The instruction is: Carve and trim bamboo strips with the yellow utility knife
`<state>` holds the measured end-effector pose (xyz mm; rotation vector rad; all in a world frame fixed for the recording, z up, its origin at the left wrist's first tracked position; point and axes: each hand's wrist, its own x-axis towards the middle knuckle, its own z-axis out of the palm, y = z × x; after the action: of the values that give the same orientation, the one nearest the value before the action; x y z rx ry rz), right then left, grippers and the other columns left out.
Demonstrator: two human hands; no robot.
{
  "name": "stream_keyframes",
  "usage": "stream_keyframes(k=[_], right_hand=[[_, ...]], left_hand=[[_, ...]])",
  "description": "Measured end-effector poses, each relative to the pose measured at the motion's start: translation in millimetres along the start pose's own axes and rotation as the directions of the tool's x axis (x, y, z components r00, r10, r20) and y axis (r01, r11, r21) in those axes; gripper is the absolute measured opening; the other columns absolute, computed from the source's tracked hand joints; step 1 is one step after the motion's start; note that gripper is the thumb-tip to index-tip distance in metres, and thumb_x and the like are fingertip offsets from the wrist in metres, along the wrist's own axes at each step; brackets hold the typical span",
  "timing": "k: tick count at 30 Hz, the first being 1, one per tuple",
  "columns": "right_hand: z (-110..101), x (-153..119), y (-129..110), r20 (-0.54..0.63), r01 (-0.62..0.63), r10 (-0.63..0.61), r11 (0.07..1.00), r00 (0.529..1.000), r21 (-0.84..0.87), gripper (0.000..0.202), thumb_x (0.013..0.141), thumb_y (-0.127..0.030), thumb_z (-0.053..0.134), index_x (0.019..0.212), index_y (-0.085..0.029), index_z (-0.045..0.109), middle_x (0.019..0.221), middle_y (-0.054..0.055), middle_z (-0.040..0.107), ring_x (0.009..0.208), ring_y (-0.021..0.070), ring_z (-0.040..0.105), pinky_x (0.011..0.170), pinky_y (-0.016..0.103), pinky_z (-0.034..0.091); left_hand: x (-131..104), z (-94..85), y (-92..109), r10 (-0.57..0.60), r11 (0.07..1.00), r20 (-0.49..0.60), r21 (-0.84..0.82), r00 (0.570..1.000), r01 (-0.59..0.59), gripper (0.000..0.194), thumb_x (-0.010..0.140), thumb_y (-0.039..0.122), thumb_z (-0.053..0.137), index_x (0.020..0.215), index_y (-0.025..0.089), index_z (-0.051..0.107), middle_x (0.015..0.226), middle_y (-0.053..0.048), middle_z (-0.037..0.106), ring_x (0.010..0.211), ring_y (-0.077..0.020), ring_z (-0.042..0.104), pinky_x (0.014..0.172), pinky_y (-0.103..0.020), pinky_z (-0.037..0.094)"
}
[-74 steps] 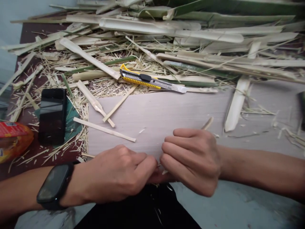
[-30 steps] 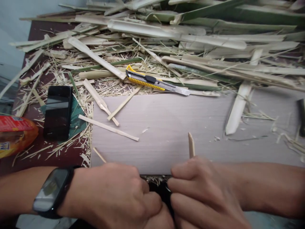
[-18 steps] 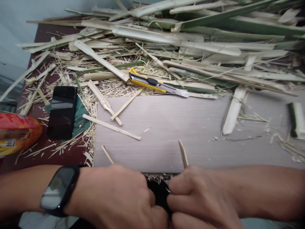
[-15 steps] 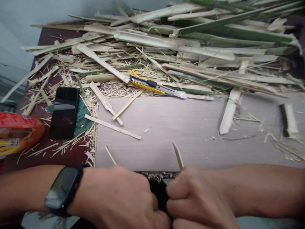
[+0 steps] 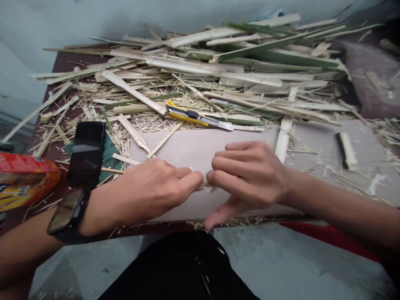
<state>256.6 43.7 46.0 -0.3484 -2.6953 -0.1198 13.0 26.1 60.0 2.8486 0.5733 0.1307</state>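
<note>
My left hand (image 5: pixel 162 187), a watch (image 5: pixel 67 212) on its wrist, is closed in a pinch over a light board (image 5: pixel 187 146). A thin bamboo strip (image 5: pixel 112 170) shows behind it on the left, and a pale end peeks out by its fingertips. Facing it is my right hand (image 5: pixel 246 179), with bent fingers near that end and the thumb spread away below. What lies under the right fingers is mostly hidden. Beyond the hands rests a yellow utility knife (image 5: pixel 196 116), its blade out and pointing right.
Split bamboo pieces (image 5: pixel 218 66) and shavings are heaped along the back. At left are a phone (image 5: pixel 86 154) and a red-labelled bottle (image 5: pixel 28 179). A short green-edged bamboo piece (image 5: pixel 346 151) lies on the right of the board, and a plastic bag (image 5: pixel 371 79) sits behind.
Both hands have moved up and away from my body onto the board. The right fist has loosened, its thumb now apart. The view has tilted, showing my dark-clad lap and the floor.
</note>
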Motion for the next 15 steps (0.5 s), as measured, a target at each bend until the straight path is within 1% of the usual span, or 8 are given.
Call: stream_keyframes(k=[2, 5, 6, 7, 9, 11, 13, 15], right_hand=[[0.9, 1.1, 6.0, 0.076, -0.045, 0.044, 0.999, 0.996, 0.017, 0.063, 0.093, -0.078, 0.039, 0.072, -0.019, 0.046, 0.060, -0.004, 0.038, 0.054, 0.0104, 0.029, 0.052, 0.030, 0.021], [0.4, 0.1, 10.6, 0.263, -0.127, 0.101, 0.989, 0.959, 0.082, 0.065, 0.096, -0.078, 0.030, 0.075, -0.019, 0.046, 0.060, -0.003, 0.042, 0.054, 0.0098, 0.031, 0.053, 0.029, 0.020], [0.6, -0.8, 12.1, 0.293, -0.137, 0.103, 0.986, 0.950, 0.095, 0.066, 0.096, -0.078, 0.028, 0.075, -0.018, 0.046, 0.060, -0.003, 0.043, 0.053, 0.0098, 0.031, 0.053, 0.029, 0.020], [1.4, -1.9, 13.5, 0.295, -0.136, 0.102, 0.986, 0.950, 0.100, 0.066, 0.096, -0.078, 0.028, 0.074, -0.019, 0.046, 0.060, -0.003, 0.043, 0.053, 0.0099, 0.031, 0.053, 0.029, 0.020], [4.4, -4.0, 15.2, 0.210, -0.096, 0.075, 0.991, 0.975, 0.092, 0.064, 0.096, -0.078, 0.033, 0.071, -0.020, 0.043, 0.058, -0.004, 0.041, 0.053, 0.0101, 0.029, 0.052, 0.030, 0.020], [9.0, -5.0, 14.2, 0.039, -0.018, 0.015, 0.996, 0.999, 0.091, 0.063, 0.094, -0.077, 0.039, 0.066, -0.021, 0.038, 0.056, -0.005, 0.034, 0.052, 0.0103, 0.025, 0.051, 0.032, 0.020], [13.7, -4.7, 10.3, -0.135, 0.057, -0.041, 0.991, 0.990, 0.120, 0.065, 0.091, -0.080, 0.042, 0.062, -0.022, 0.032, 0.056, -0.006, 0.026, 0.052, 0.0107, 0.021, 0.051, 0.033, 0.017], [17.9, -3.2, 4.4, -0.236, 0.114, -0.069, 0.977, 0.969, 0.182, 0.069, 0.087, -0.083, 0.045, 0.059, -0.022, 0.028, 0.057, -0.006, 0.021, 0.052, 0.0111, 0.018, 0.050, 0.035, 0.014]], left_hand=[[-1.8, 0.1, -0.4, -0.047, 0.997, 0.017, 0.059, 0.999, 0.045, 0.020, 0.092, 0.002, 0.040, 0.086, 0.020, 0.044, 0.066, 0.005, 0.053, 0.046, -0.0108, 0.042, 0.047, -0.030, 0.025], [-3.3, 2.6, -1.2, -0.069, 0.987, 0.017, 0.148, 0.997, 0.065, 0.021, 0.091, 0.000, 0.040, 0.086, 0.020, 0.045, 0.065, 0.005, 0.053, 0.046, -0.0121, 0.045, 0.046, -0.030, 0.024], [-3.3, 4.0, -2.2, -0.064, 0.982, 0.002, 0.175, 0.998, 0.063, 0.021, 0.091, 0.001, 0.040, 0.086, 0.020, 0.047, 0.066, 0.004, 0.055, 0.047, -0.0127, 0.047, 0.046, -0.030, 0.024], [-3.3, 5.4, -3.3, -0.052, 0.979, -0.020, 0.195, 0.998, 0.055, 0.020, 0.092, 0.002, 0.040, 0.087, 0.019, 0.049, 0.067, 0.003, 0.056, 0.049, -0.0132, 0.050, 0.045, -0.030, 0.025], [-2.8, 7.7, -5.1, -0.010, 0.980, -0.065, 0.200, 0.998, 0.023, 0.019, 0.096, 0.005, 0.039, 0.091, 0.017, 0.053, 0.069, 0.002, 0.058, 0.052, -0.0138, 0.054, 0.045, -0.031, 0.028], [-1.6, 8.7, -5.1, 0.045, 0.987, -0.103, 0.158, 0.994, -0.029, 0.021, 0.099, 0.008, 0.038, 0.090, 0.016, 0.055, 0.069, 0.002, 0.056, 0.052, -0.0137, 0.052, 0.045, -0.032, 0.030], [0.2, 8.0, -3.2, 0.105, 0.991, -0.114, 0.089, 0.988, -0.095, 0.025, 0.100, 0.009, 0.038, 0.085, 0.017, 0.056, 0.066, 0.002, 0.054, 0.051, -0.0139, 0.048, 0.044, -0.034, 0.029], [2.4, 6.7, -0.4, 0.174, 0.985, -0.106, 0.012, 0.979, -0.174, 0.028, 0.100, 0.010, 0.039, 0.080, 0.017, 0.058, 0.065, 0.002, 0.052, 0.051, -0.0140, 0.045, 0.043, -0.035, 0.029]])
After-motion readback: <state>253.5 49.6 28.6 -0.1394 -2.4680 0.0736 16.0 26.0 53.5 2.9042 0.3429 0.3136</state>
